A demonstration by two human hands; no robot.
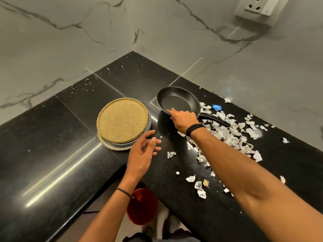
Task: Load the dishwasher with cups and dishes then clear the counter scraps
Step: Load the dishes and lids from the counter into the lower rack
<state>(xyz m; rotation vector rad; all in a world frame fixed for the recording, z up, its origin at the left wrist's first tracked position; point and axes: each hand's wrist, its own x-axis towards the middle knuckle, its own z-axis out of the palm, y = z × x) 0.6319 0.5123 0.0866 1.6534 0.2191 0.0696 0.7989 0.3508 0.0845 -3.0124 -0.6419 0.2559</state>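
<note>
Pan: toward worktop back corner, handle running right into scraps. Right hand grips its near rim. Left hand loose, empty, beside plates.

One frying pan, one stack of plates, one red bucket and many torn paper scraps are counted.

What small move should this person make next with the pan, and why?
Probably lift the pan clear of the counter and carry it away. The right hand grips its near rim and it looks tilted up, while its handle hangs over the paper scraps. The left hand hovers open by the plates, holding nothing.
</note>
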